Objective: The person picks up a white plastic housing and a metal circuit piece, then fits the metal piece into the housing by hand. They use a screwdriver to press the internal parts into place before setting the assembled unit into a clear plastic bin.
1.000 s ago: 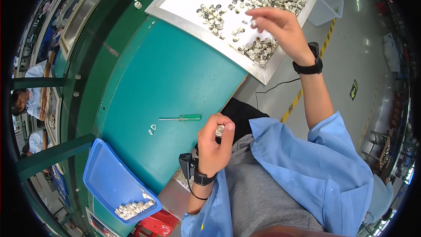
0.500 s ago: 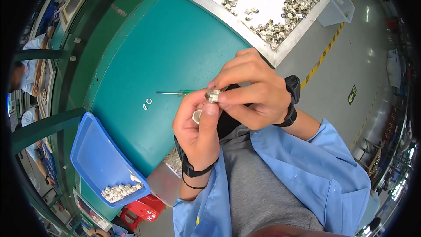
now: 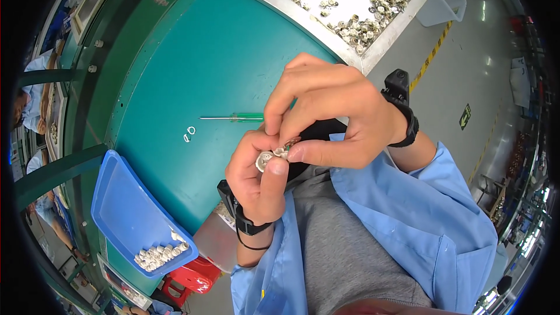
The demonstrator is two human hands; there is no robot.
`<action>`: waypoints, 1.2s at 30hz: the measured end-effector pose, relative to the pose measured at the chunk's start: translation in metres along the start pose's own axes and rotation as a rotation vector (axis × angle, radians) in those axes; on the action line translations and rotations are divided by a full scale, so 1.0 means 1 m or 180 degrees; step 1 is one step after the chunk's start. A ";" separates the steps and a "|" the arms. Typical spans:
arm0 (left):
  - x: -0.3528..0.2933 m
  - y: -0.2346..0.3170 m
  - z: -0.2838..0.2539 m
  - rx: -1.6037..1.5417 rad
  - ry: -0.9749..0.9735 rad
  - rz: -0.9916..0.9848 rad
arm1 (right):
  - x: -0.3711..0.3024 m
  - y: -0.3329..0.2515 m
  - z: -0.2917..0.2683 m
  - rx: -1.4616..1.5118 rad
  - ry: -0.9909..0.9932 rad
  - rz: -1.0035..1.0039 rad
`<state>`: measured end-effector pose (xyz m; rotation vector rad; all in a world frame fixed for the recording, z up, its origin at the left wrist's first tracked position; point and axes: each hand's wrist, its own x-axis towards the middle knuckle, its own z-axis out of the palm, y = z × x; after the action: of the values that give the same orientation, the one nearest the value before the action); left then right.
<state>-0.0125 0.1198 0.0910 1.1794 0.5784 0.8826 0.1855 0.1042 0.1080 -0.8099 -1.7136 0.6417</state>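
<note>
My left hand (image 3: 248,178) is closed around a small round off-white cap (image 3: 263,161), held between thumb and fingers. Just right of the cap, my right hand (image 3: 341,108) pinches a small metallic and whitish part (image 3: 289,145), its fingertips meeting the left thumb and fingers. Fingers cover much of both pieces, so I cannot tell whether they are joined. Beyond my hands on the green tabletop (image 3: 192,52) lies a screwdriver (image 3: 248,118) with a green handle, its shaft pointing left. Two small white rings (image 3: 191,130) rest left of its tip.
A metal-framed white tray (image 3: 344,52) at the far right holds many small metallic parts. At the lower left, a blue bin (image 3: 125,184) contains several white pieces (image 3: 157,256). A red stool (image 3: 195,274) stands below it. Other people in blue work at the left.
My right hand's fingers have shifted, and the metallic part is turned and lower between the hands. The round cap now shows its face more. More of the screwdriver handle is visible.
</note>
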 end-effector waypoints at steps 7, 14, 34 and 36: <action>0.000 -0.003 -0.014 -0.0116 -0.0471 -0.0469 | -0.003 -0.002 -0.006 0.0397 -0.0168 0.0324; 0.010 -0.010 -0.011 -0.1123 -0.0523 -0.0728 | -0.007 0.006 -0.007 0.0396 -0.0102 0.0323; 0.018 -0.024 0.000 0.0096 0.0564 0.0860 | -0.018 0.017 0.007 0.0031 0.0578 0.0365; 0.019 -0.028 0.000 -0.0098 0.0435 0.1168 | -0.019 0.017 0.015 -0.0043 0.0812 0.0319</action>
<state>0.0057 0.1323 0.0656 1.2240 0.4622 1.2878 0.1784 0.0994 0.0801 -0.9499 -1.4548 0.5682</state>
